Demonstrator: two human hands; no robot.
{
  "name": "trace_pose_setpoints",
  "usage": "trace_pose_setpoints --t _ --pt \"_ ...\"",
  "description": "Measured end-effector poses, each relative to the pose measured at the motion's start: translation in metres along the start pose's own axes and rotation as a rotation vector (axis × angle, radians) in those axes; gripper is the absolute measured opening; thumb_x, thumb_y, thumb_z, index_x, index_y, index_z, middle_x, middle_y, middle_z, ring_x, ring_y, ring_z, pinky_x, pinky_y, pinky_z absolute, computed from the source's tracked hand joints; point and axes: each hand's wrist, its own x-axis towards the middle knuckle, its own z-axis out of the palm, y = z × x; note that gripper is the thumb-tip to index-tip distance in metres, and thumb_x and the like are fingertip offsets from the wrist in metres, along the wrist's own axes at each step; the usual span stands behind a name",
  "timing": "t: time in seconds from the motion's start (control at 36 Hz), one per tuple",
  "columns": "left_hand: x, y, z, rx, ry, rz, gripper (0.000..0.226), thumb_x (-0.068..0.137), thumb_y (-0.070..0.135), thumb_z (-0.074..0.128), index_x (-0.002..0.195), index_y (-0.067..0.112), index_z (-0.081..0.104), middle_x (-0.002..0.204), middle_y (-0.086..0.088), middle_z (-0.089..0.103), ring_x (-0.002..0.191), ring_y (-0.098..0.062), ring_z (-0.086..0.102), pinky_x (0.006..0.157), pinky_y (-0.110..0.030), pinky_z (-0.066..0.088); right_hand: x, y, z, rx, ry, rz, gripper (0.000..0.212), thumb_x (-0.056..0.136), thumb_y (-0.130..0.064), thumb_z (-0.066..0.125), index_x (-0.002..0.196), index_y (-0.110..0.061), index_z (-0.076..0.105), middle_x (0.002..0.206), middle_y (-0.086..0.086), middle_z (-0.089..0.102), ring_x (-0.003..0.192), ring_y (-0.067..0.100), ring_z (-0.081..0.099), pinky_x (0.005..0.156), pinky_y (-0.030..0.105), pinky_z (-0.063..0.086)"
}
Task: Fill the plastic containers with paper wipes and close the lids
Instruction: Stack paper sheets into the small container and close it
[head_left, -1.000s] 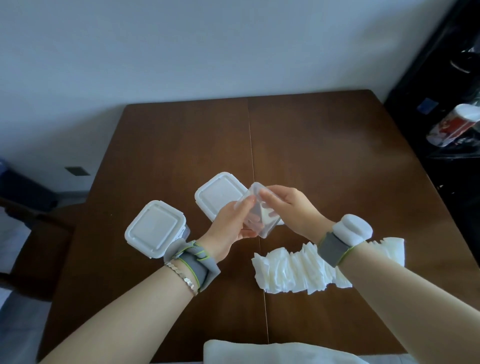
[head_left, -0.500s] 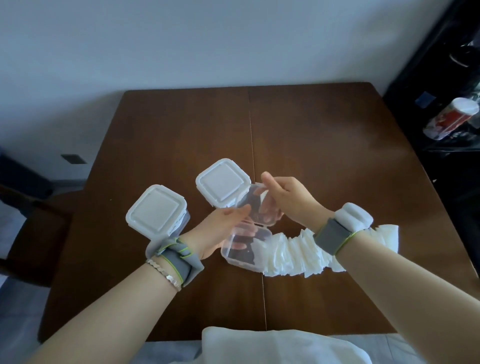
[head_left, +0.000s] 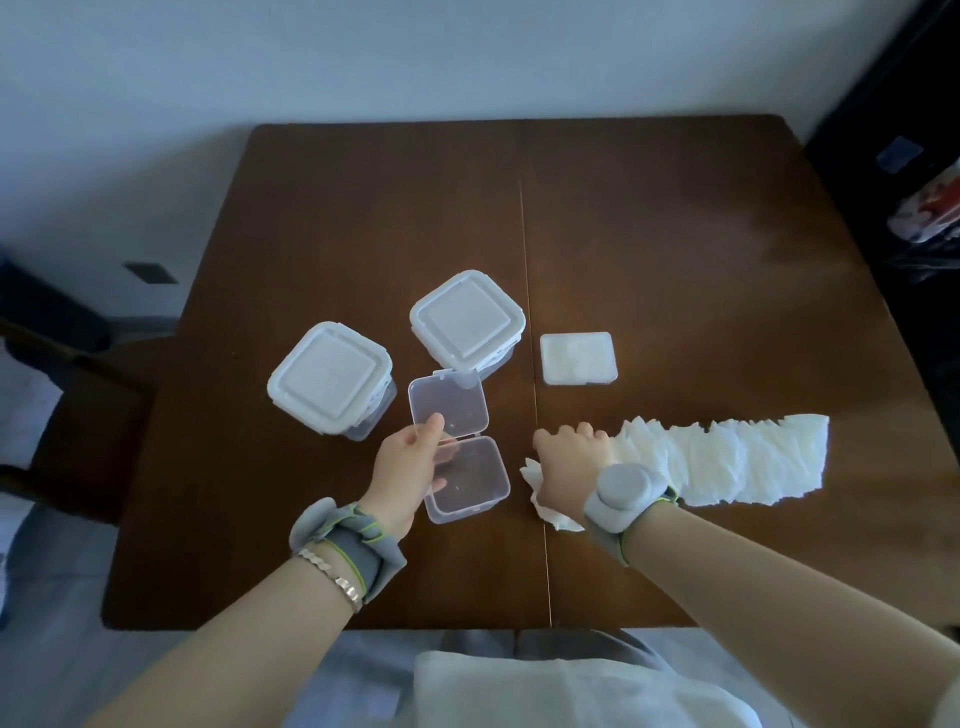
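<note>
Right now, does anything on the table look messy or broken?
Nothing looks broken or spilled. The only loose thing is the row of paper wipes, fanned out and slumped sideways under the right hand. The small clear container lies open and empty, steadied by the left hand.

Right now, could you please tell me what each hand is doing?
Left hand: pinching the open clear container at its hinge.
Right hand: closing on the paper wipes.
</note>
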Motion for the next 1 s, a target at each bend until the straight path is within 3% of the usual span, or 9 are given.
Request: trace_pose_setpoints --t 0.14,0.25,0.36,0.5,0.56,0.61,0.75,0.92,1.0 --pt "0.005 -0.007 0.01 0.014 0.037 0.021 0.029 0.096 0.033 0.046 0.074 0.018 0.059 0.086 -0.005 0.066 0.091 -0.021 0.062 0.083 -0.04 0.05 -0.004 0.017 -0.012 0.593 0.021 0.041 0.05 0.075 -0.019 0.07 0.122 -0.019 0.052 0.114 0.002 0.057 0.111 0.024 0.052 0.093 0.033 0.045" --pt "0.01 -0.01 0.021 0.121 0.057 0.108 0.032 0.096 0.034 0.046 0.072 0.019 0.062 0.079 -0.004 0.063 0.087 -0.025 0.058 0.088 -0.044 0.049 -0.01 0.038 -0.034 0.943 0.188 0.05 0.039 0.073 -0.018 0.075 0.11 -0.017 0.062 0.09 -0.003 0.053 0.089 0.015 0.053 0.07 0.022 0.04" --pt "0.013 -0.009 0.032 0.227 0.022 0.164 0.032 0.096 0.029 0.046 0.099 0.003 0.064 0.092 -0.011 0.063 0.091 -0.027 0.058 0.077 -0.032 0.042 -0.015 0.057 -0.051 1.42 0.161 0.115 0.04 0.075 -0.013 0.075 0.112 -0.016 0.058 0.089 0.001 0.06 0.079 0.015 0.06 0.063 0.02 0.051" --pt "0.008 -0.004 0.034 0.331 0.145 0.308 0.052 0.089 0.029 0.059 0.132 0.007 0.042 0.127 -0.012 0.05 0.12 -0.026 0.05 0.093 -0.03 0.041 -0.016 0.07 -0.056 1.963 -0.051 0.071 0.031 0.088 -0.013 0.059 0.118 -0.007 0.055 0.103 0.011 0.064 0.086 0.022 0.066 0.063 0.031 0.059" --pt "-0.001 0.006 0.033 0.387 0.303 0.518 0.051 0.09 0.026 0.058 0.132 0.004 0.041 0.125 -0.012 0.046 0.118 -0.026 0.047 0.099 -0.033 0.041 -0.015 0.069 -0.057 2.045 -0.104 0.052 0.025 0.091 -0.015 0.053 0.115 -0.008 0.055 0.098 0.009 0.063 0.083 0.02 0.065 0.057 0.026 0.056" --pt "-0.007 0.018 0.034 0.255 0.24 0.59 0.039 0.093 0.024 0.052 0.127 0.007 0.043 0.121 -0.009 0.047 0.111 -0.021 0.05 0.093 -0.026 0.046 -0.015 0.065 -0.059 2.107 -0.14 0.023 0.02 0.093 -0.018 0.05 0.111 -0.011 0.056 0.092 0.006 0.064 0.082 0.018 0.063 0.058 0.025 0.057" --pt "-0.021 0.052 0.048 -0.225 -0.268 0.088 0.032 0.098 0.047 0.031 0.113 0.026 0.05 0.105 -0.002 0.065 0.098 -0.017 0.064 0.088 -0.033 0.052 -0.014 0.051 -0.06 2.136 -0.18 -0.062 0.028 0.093 -0.016 0.046 0.12 -0.01 0.052 0.102 0.01 0.061 0.091 0.021 0.062 0.068 0.027 0.056" --pt "-0.026 0.06 0.059 -0.097 -0.239 0.074 0.04 0.096 0.051 0.035 0.122 0.024 0.049 0.117 -0.009 0.062 0.108 -0.026 0.061 0.098 -0.048 0.049 -0.016 0.039 -0.064 1.929 -0.147 -0.161 0.025 0.093 -0.007 0.043 0.114 -0.012 0.056 0.098 0.008 0.061 0.088 0.019 0.06 0.07 0.026 0.054" --pt "-0.028 0.062 0.056 -0.298 -0.355 -0.059 0.024 0.098 0.035 0.041 0.107 0.021 0.058 0.114 -0.013 0.062 0.107 -0.028 0.06 0.099 -0.046 0.045 -0.017 0.038 -0.068 1.892 -0.088 -0.181 0.019 0.092 -0.004 0.046 0.103 -0.014 0.058 0.091 0.006 0.062 0.081 0.017 0.061 0.065 0.022 0.055"
